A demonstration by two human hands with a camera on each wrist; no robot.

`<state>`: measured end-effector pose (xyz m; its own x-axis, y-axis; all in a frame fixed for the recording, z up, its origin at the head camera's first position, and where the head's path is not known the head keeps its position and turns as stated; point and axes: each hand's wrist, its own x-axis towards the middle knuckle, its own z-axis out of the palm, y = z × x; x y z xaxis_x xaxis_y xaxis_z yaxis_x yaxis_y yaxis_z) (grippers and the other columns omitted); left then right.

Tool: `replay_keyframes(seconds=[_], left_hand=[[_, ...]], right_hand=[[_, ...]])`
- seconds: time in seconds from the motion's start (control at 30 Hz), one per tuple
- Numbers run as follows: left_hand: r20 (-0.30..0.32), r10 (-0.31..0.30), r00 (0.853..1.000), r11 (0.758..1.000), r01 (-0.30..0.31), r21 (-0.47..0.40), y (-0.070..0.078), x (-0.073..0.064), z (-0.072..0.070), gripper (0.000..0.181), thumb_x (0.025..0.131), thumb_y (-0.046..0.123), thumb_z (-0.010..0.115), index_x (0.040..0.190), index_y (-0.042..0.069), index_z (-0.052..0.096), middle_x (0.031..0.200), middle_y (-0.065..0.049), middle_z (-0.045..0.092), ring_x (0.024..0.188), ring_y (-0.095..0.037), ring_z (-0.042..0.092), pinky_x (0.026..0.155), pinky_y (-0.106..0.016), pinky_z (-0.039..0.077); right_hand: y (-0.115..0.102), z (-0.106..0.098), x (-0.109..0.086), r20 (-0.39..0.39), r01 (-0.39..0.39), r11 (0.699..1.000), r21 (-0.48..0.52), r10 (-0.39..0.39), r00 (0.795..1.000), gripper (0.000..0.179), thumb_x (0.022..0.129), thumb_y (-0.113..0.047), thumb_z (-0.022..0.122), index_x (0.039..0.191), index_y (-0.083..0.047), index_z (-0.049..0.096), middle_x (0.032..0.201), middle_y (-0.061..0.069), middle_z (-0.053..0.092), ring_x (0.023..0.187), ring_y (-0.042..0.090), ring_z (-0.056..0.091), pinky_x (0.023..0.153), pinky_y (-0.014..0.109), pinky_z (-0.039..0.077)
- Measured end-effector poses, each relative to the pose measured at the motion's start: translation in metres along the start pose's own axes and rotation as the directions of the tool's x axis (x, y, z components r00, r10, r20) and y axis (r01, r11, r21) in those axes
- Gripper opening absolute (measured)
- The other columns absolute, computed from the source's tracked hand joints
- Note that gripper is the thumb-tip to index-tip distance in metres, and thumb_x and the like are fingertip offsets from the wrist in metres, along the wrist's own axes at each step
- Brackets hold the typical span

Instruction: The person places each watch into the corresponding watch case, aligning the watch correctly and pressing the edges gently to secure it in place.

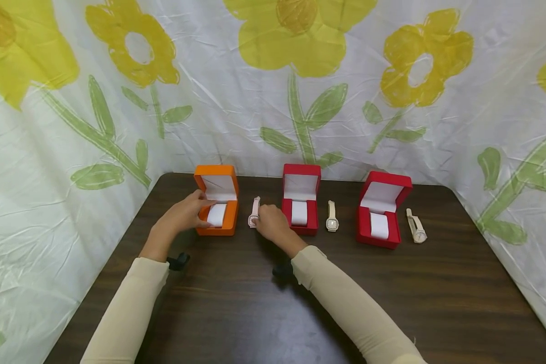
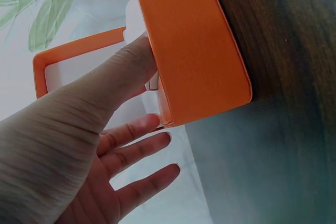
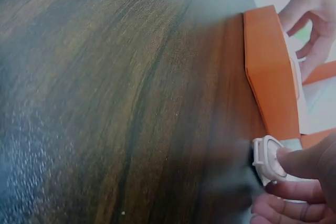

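Observation:
On the left stands an open orange watch box [image 1: 229,222] with a white cushion [image 1: 216,215] inside. My left hand [image 1: 185,212] reaches into this box from its left side, thumb and index finger on either side of the cushion; its other fingers [image 2: 152,182] stay extended outside. Between the orange box and the middle red box [image 1: 312,222] lies a pale pink wristwatch [image 1: 254,218]. My right hand [image 1: 273,222] pinches that watch by its case, thumb over the dial, as the right wrist view shows; the fingers partly hide the strap.
A cream-strapped watch [image 1: 331,217] lies right of the middle box. Farther right, another open red box [image 1: 393,235] stands with a white watch [image 1: 416,227] beside it. Behind the dark wooden table [image 1: 236,313] hangs a flowered cloth [image 1: 218,116].

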<state>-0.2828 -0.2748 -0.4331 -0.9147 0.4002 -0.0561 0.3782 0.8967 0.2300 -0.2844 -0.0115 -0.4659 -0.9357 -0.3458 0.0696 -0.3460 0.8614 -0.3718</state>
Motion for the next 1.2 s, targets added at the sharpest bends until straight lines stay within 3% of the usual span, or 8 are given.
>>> replay_keyframes(seconds=[0.3, 0.63, 0.93, 1.2], left_hand=[[0.02, -0.005, 1.0, 1.0, 0.005, 0.005, 0.0017, 0.0028, -0.002, 0.071, 0.078, 0.034, 0.09, 0.138, 0.007, 0.063, 0.125, -0.02, 0.048, 0.103, -0.032, 0.05, 0.088, -0.048, 0.053], [0.033, -0.021, 0.999, 1.0, 0.021, -0.014, -0.0025, 0.0036, -0.001, 0.072, 0.079, 0.034, 0.089, 0.139, 0.006, 0.061, 0.131, -0.02, 0.046, 0.109, -0.033, 0.05, 0.099, -0.054, 0.051], [0.007, 0.007, 1.0, 1.0, -0.007, -0.003, -0.0055, 0.0022, 0.0018, 0.072, 0.078, 0.042, 0.088, 0.136, 0.006, 0.064, 0.131, -0.019, 0.048, 0.109, -0.032, 0.05, 0.096, -0.054, 0.052], [0.014, 0.016, 1.0, 1.0, -0.016, 0.003, -0.0028, 0.0021, -0.0003, 0.069, 0.078, 0.036, 0.089, 0.134, 0.004, 0.064, 0.13, -0.02, 0.047, 0.107, -0.032, 0.05, 0.095, -0.052, 0.053]], right_hand=[[-0.0015, 0.0023, 0.001, 0.01, -0.05, 0.995, 0.089, 0.049, 0.999, 0.03, 0.093, -0.029, 0.076, 0.072, -0.011, 0.063, 0.06, 0.002, 0.053, 0.059, 0.021, 0.054, 0.05, 0.03, 0.042], [0.0016, 0.0037, -0.0013, 0.004, -0.006, 0.983, 0.183, 0.005, 1.0, 0.021, 0.091, -0.031, 0.078, 0.082, -0.014, 0.067, 0.07, -0.002, 0.058, 0.066, 0.017, 0.054, 0.054, 0.027, 0.043], [0.0025, 0.0013, -0.0028, -0.002, -0.015, 0.969, 0.245, 0.016, 1.0, 0.018, 0.091, -0.031, 0.077, 0.088, -0.015, 0.071, 0.073, -0.001, 0.059, 0.069, 0.017, 0.054, 0.056, 0.028, 0.043], [0.0031, 0.0008, -0.0037, 0.003, -0.026, 0.964, 0.265, 0.027, 1.0, 0.02, 0.091, -0.033, 0.077, 0.085, -0.016, 0.069, 0.074, -0.001, 0.059, 0.069, 0.018, 0.054, 0.057, 0.028, 0.042]])
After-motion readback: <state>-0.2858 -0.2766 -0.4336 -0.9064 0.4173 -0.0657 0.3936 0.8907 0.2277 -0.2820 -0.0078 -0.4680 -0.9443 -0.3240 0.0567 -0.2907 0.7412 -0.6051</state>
